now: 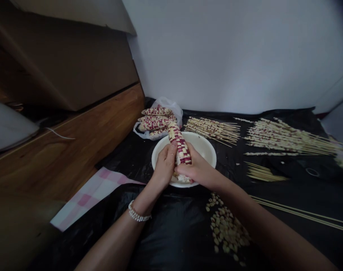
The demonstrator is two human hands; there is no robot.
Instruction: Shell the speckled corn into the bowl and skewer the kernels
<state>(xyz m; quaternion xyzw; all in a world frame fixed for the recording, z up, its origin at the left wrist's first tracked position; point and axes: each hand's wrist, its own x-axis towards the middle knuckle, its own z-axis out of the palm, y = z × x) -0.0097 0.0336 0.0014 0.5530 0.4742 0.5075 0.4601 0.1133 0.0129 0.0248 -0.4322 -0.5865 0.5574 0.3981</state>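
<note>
Both my hands grip one ear of corn [180,145] with purple and cream kernels, held over a white bowl [209,150]. My left hand [164,163] is wrapped round its left side, the thumb pointing up along the kernels. Round the lower right side closes my right hand [198,167], its thumb lying across the cob's near end. That near end looks pale and stripped of kernels. What lies at the bottom of the bowl is mostly hidden by my hands and the ear.
Several more ears of corn [156,122] lie in a clear plastic bag behind the bowl. To the right are skewers threaded with kernels [275,135], bare skewers [263,172] and two long sticks [301,213]. Loose kernels [226,227] lie in front on black plastic sheeting [171,226].
</note>
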